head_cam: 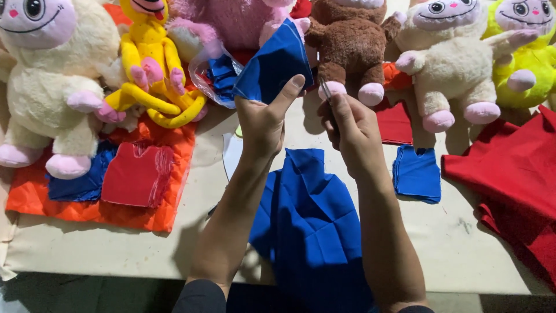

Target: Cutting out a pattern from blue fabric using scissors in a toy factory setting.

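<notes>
My left hand [263,119] holds a piece of blue fabric [272,66] raised above the table, thumb pressed on its lower edge. My right hand [350,130] is closed around a thin metal tool, probably scissors [325,91], its tip next to the raised fabric. Below both forearms a larger length of blue cloth [313,226] lies folded and hangs over the table's near edge. A white paper shape [231,153] lies partly under my left wrist.
Plush toys line the back: cream [46,75], yellow [152,64], pink [231,20], brown [350,43], another cream one [449,58]. Cut blue pieces [417,174], a red pile [139,174] on orange quilted cloth [87,203], red fabric [509,174] at the right.
</notes>
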